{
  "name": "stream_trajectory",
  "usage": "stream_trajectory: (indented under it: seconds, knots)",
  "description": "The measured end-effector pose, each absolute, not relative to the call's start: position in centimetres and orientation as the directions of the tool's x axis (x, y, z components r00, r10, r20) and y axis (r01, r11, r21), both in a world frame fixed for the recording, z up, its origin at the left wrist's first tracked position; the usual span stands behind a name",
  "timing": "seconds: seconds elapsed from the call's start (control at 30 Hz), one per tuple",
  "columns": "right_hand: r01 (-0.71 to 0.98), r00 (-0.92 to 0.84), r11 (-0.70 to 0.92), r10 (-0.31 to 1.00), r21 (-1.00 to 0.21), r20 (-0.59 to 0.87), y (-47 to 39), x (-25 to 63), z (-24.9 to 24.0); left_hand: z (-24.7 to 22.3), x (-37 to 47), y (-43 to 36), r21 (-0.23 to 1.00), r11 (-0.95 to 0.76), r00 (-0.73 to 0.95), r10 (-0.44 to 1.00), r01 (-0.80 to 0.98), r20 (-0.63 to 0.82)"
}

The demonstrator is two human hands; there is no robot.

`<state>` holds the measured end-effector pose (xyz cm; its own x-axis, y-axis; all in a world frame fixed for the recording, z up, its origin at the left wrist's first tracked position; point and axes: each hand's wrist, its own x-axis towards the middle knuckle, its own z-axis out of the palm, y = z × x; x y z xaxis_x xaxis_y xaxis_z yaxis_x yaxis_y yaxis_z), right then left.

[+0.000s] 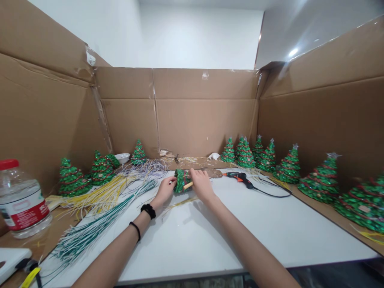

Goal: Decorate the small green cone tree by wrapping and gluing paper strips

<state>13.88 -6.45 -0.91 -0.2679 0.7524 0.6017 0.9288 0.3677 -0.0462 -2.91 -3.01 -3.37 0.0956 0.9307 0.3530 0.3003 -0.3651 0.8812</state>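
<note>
**Green piece (pixel 180 181) in both hands**

Left fingers (pixel 171 181) pinch its edge; right fingers (pixel 195 175) close on its other side, beside a tan stick (pixel 188 185). It is over the white surface (pixel 186 232), left of the glue gun (pixel 243 179).

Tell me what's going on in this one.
A person's left hand and right hand are at either side of a green decorated piece, with a tan stick by the right fingers. A glue gun lies to the right on the white tabletop. Star-topped miniature Christmas trees line the right side; loose strands spread leftward.
</note>
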Motion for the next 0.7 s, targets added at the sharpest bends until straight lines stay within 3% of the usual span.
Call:
stream_trajectory:
  seconds: [0.13, 0.5, 0.7]
  knots:
    - [0.932, -0.257, 0.361, 0.729, -0.037, 0.634, -6.1, 14.4, -0.9, -3.4, -3.7, -2.7, 0.88, -0.337, 0.082, 0.941, 0.335, 0.329]
    - [0.926, -0.267, 0.377, 0.657, -0.001, 0.705, -5.8, 15.2, -0.4, -0.9, -5.5, -3.3, 0.801, -0.424, 0.348, 0.892, 0.424, 0.288]
    - [0.92, -0.278, 0.393, 0.655, -0.002, 0.703, -5.9, 15.1, -0.5, -1.6, -4.5, -3.3, 0.713, -0.564, 0.423, 0.814, 0.415, 0.398]
